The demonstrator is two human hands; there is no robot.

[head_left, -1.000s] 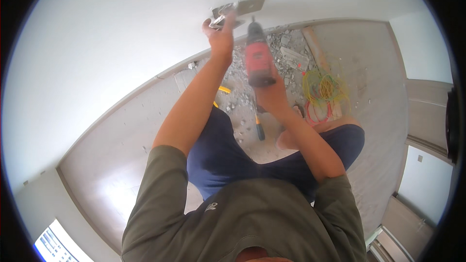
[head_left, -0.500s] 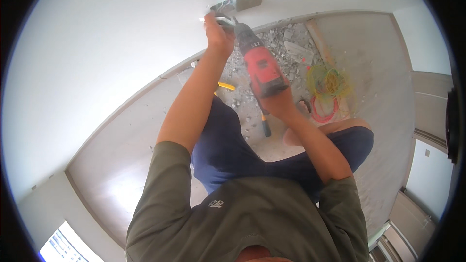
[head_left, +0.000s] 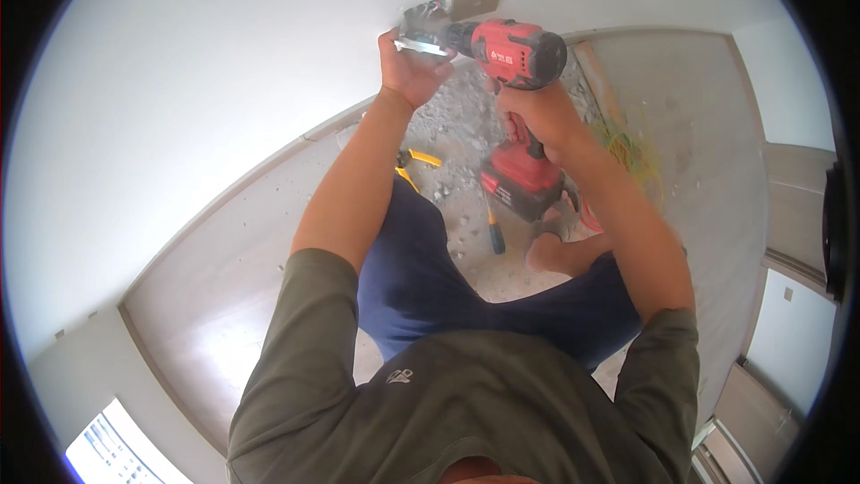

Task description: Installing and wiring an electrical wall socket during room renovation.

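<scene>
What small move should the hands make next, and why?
I'd probably keep the left hand steady and check the alignment of the red drill before applying pressure. The left hand grips a white plate near the wall opening; the right hand holds the drill with its chuck close to that plate, but the tip's contact can't be made out.

Wide downward view, head height

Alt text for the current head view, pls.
A person's right grip holds a red-and-black cordless drill, its nose toward a white plate held in the left grip by a wall recess; whether the bit touches is unclear. On the floor lie rubble, a yellow-handled tool and a screwdriver.
</scene>
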